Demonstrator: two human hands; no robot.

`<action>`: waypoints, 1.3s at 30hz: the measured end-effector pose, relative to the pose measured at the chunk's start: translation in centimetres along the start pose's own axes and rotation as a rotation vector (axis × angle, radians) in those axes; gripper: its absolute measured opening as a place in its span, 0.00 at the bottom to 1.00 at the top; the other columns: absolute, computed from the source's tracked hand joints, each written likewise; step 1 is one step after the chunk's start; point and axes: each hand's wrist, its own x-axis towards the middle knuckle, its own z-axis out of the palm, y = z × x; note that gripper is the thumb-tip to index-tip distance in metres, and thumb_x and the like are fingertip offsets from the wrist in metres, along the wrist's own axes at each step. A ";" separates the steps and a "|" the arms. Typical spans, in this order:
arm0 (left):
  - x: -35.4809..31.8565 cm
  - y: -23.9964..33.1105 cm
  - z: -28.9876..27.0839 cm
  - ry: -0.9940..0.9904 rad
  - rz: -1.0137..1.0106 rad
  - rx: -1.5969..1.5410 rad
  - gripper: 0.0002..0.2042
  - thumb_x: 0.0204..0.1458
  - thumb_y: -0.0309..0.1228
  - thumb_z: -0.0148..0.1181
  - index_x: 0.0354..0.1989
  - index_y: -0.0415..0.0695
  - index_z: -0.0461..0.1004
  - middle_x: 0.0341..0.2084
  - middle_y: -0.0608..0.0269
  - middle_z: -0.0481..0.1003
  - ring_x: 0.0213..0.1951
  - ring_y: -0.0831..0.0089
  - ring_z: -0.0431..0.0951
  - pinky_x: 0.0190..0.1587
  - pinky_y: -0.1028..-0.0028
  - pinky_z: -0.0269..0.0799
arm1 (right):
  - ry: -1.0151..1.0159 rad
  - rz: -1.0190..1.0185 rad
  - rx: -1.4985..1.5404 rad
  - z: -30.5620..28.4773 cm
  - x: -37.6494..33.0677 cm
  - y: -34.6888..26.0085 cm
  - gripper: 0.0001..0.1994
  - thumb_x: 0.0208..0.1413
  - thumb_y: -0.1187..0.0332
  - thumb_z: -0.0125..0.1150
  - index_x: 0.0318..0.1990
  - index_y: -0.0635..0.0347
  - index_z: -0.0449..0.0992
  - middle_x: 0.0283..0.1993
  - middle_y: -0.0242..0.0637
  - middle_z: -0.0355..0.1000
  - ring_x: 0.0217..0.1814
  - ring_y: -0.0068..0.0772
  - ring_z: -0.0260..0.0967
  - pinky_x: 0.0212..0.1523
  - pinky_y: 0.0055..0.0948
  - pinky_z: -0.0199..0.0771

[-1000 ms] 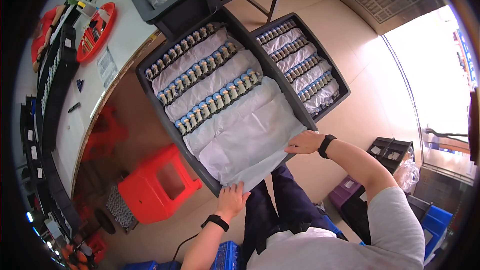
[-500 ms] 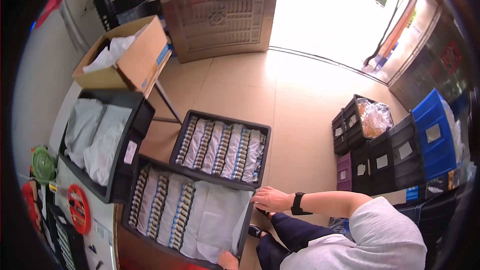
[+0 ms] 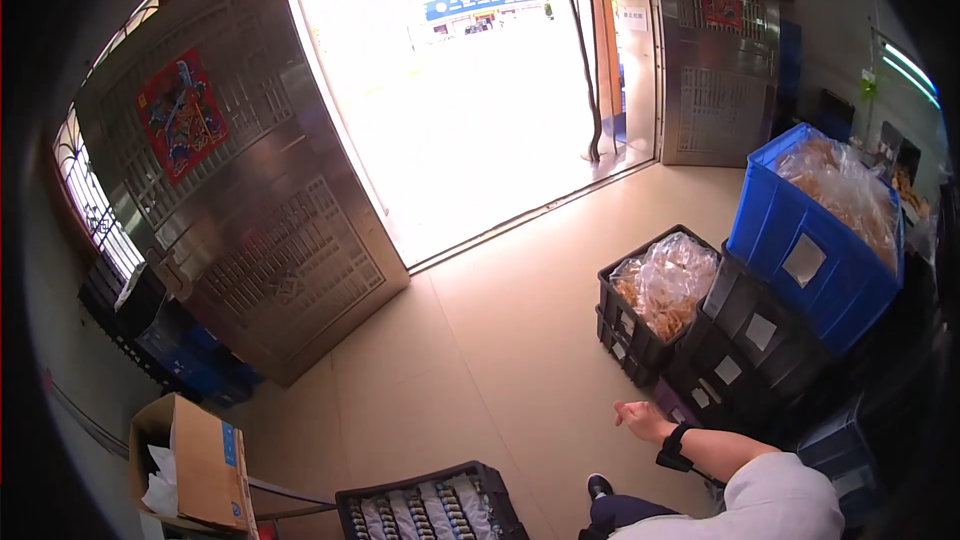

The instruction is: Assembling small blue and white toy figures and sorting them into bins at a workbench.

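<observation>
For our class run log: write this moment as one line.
right hand: empty, raised over tan floor tiles | left hand: unseen | nearest: black plastic crate of bagged goods | low: black tray of small bottles

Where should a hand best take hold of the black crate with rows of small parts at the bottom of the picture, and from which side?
Probably by the top rim of a side wall of the black crate: it is open-topped and full, so fingers fit only at the rim. Its right wall faces the right hand, which is empty and apart from it. The near end is cut off by the picture edge.
</observation>
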 end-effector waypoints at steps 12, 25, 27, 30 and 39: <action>31.7 31.2 8.5 -0.032 0.307 0.037 0.13 0.48 0.33 0.58 0.38 0.37 0.75 0.35 0.49 0.75 0.38 0.62 0.76 0.41 0.69 0.71 | 0.042 -0.273 0.111 -7.3 37.7 -4.3 0.16 0.50 0.59 0.58 0.40 0.63 0.73 0.25 0.39 0.73 0.27 0.31 0.71 0.31 0.28 0.71; 70.7 81.1 31.2 -0.190 1.059 -0.168 0.10 0.45 0.29 0.59 0.34 0.36 0.74 0.33 0.51 0.74 0.36 0.57 0.75 0.39 0.67 0.70 | 0.647 0.058 -0.009 -33.5 67.5 1.4 0.13 0.46 0.66 0.59 0.38 0.64 0.73 0.27 0.39 0.73 0.30 0.30 0.71 0.33 0.27 0.71; 72.7 90.8 36.7 -0.286 1.190 -0.227 0.11 0.46 0.30 0.59 0.36 0.38 0.74 0.34 0.51 0.74 0.37 0.56 0.75 0.40 0.67 0.70 | 0.773 0.118 0.023 -37.6 70.6 5.2 0.12 0.47 0.69 0.59 0.38 0.65 0.73 0.25 0.33 0.71 0.28 0.23 0.69 0.31 0.23 0.69; 74.3 103.4 44.9 -0.362 1.287 -0.320 0.11 0.47 0.32 0.59 0.37 0.40 0.74 0.34 0.51 0.74 0.37 0.55 0.74 0.39 0.67 0.70 | 0.874 0.164 0.006 -43.7 74.5 9.3 0.11 0.47 0.70 0.59 0.37 0.65 0.73 0.24 0.31 0.70 0.27 0.20 0.67 0.30 0.22 0.68; 83.3 133.9 58.7 -0.449 1.388 -0.370 0.15 0.47 0.35 0.59 0.40 0.40 0.73 0.36 0.51 0.75 0.39 0.58 0.75 0.42 0.67 0.70 | 0.871 0.182 0.120 -57.7 101.2 10.4 0.12 0.48 0.68 0.60 0.38 0.63 0.73 0.26 0.28 0.70 0.29 0.18 0.66 0.33 0.20 0.68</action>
